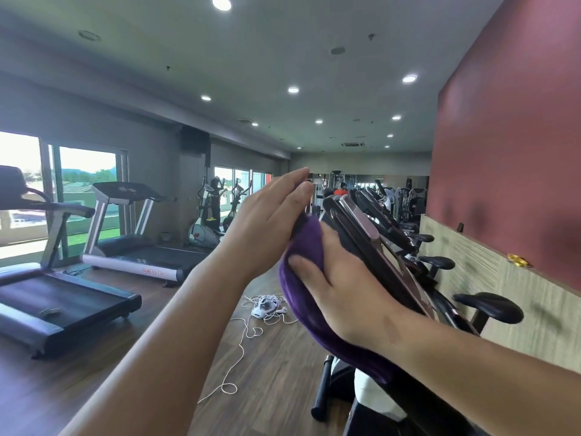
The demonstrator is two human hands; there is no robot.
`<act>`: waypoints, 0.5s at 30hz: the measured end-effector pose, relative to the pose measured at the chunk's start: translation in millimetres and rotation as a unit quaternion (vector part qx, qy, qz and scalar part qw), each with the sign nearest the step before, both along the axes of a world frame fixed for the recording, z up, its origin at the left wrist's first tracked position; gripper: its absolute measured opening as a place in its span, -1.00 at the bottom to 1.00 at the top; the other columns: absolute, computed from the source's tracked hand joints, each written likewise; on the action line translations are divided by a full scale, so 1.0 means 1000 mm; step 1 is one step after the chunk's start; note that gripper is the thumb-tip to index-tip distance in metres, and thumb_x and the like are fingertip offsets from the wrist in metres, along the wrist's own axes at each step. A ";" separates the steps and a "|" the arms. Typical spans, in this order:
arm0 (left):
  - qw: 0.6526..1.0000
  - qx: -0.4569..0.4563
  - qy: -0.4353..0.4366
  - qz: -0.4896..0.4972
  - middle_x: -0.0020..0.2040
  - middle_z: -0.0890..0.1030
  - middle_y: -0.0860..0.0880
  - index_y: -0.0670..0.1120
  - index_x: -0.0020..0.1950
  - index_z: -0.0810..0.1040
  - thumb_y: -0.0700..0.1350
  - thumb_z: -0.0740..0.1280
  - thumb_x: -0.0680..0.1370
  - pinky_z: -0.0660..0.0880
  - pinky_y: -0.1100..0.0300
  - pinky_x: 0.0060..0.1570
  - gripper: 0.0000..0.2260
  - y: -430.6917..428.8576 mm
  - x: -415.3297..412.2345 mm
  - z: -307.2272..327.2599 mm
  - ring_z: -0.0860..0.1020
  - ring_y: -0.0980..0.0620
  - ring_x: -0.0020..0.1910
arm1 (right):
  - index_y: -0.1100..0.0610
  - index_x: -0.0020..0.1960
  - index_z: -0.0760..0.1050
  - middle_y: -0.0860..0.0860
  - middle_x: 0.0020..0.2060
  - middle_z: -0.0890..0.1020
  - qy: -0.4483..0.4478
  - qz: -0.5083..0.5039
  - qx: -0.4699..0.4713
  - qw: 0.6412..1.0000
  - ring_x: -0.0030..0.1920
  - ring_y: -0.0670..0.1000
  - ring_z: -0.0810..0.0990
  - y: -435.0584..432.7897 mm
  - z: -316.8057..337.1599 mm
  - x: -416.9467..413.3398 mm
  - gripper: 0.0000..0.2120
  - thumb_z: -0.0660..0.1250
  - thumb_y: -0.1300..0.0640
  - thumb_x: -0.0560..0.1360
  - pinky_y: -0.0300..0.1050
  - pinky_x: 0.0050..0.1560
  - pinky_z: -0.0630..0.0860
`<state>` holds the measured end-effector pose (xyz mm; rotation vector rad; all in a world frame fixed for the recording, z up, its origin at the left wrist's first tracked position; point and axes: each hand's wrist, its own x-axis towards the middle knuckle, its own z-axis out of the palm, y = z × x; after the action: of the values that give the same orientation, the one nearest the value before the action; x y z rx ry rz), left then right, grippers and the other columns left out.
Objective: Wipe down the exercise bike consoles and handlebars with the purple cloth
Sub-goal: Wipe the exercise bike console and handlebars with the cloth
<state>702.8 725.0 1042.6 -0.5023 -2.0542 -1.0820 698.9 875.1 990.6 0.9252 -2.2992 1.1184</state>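
Observation:
The nearest exercise bike's console (374, 256) is a dark, glossy panel tilted up at centre right. The purple cloth (306, 247) hangs along the console's left edge and trails down under my right forearm. My right hand (339, 287) grips the console's edge, thumb lying on the cloth and fingers against the panel. My left hand (270, 218) is held flat with fingers together, pressing the cloth from the left near the console's top. A black handlebar grip (490, 306) of this bike sticks out to the right.
More bikes (408, 221) stand in a row behind, along the red wall (509, 146). Two treadmills (132, 243) fill the left side by the windows. A white power strip with loose cables (267, 306) lies on the wood floor below my hands.

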 end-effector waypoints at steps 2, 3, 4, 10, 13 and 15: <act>1.000 -0.010 0.002 0.009 0.43 0.51 0.16 0.14 0.49 0.46 0.15 0.14 0.68 0.32 0.16 0.41 -0.61 0.000 0.001 0.000 0.42 0.19 0.41 | -0.06 0.43 0.31 -0.10 0.16 0.63 -0.019 -0.016 0.049 0.998 0.19 -0.05 0.60 0.009 -0.004 0.002 -0.63 0.24 -0.10 0.67 -0.04 0.32 0.46; 1.000 -0.011 0.001 0.013 0.43 0.51 0.15 0.13 0.48 0.46 0.14 0.14 0.69 0.30 0.19 0.38 -0.63 0.001 0.001 0.001 0.42 0.19 0.40 | -0.03 0.36 0.34 -0.08 0.12 0.65 -0.022 -0.016 0.045 0.999 0.15 -0.02 0.61 0.008 -0.002 0.001 -0.69 0.24 -0.09 0.67 -0.02 0.28 0.48; 1.000 -0.011 0.000 0.015 0.43 0.51 0.15 0.13 0.48 0.46 0.12 0.15 0.70 0.30 0.20 0.36 -0.64 0.002 0.001 0.001 0.42 0.19 0.40 | 0.01 0.30 0.36 -0.04 0.09 0.65 -0.016 -0.015 0.027 0.999 0.13 0.01 0.62 0.003 0.003 0.001 -0.75 0.23 -0.05 0.68 -0.04 0.23 0.49; 1.000 -0.001 0.005 0.015 0.35 0.57 0.16 0.15 0.44 0.50 0.09 0.18 0.65 0.38 0.11 0.39 -0.63 0.003 0.001 0.001 0.49 0.18 0.32 | 0.17 0.43 0.33 0.11 0.19 0.61 0.073 -0.018 -0.076 0.994 0.18 0.08 0.60 -0.033 0.039 -0.015 -0.66 0.15 0.20 0.66 -0.15 0.16 0.46; 1.000 0.002 0.003 0.016 0.38 0.55 0.16 0.15 0.44 0.50 0.05 0.20 0.68 0.35 0.14 0.41 -0.67 0.001 0.002 0.001 0.46 0.19 0.35 | 0.09 0.50 0.26 0.05 0.26 0.57 0.072 0.009 -0.053 0.996 0.25 0.03 0.56 -0.024 0.022 -0.010 -0.58 0.19 0.15 0.66 -0.12 0.26 0.46; 1.000 -0.002 0.002 0.014 0.41 0.52 0.17 0.14 0.46 0.49 0.06 0.18 0.70 0.32 0.17 0.41 -0.67 0.000 0.002 0.001 0.43 0.20 0.38 | 0.00 0.55 0.20 -0.03 0.29 0.54 0.038 0.003 0.021 0.999 0.29 -0.04 0.53 -0.003 0.001 0.001 -0.54 0.23 0.03 0.69 -0.14 0.33 0.42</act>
<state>704.9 725.4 1043.5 -0.4777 -2.0539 -1.0593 699.5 871.7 992.0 0.9752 -2.2671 1.0231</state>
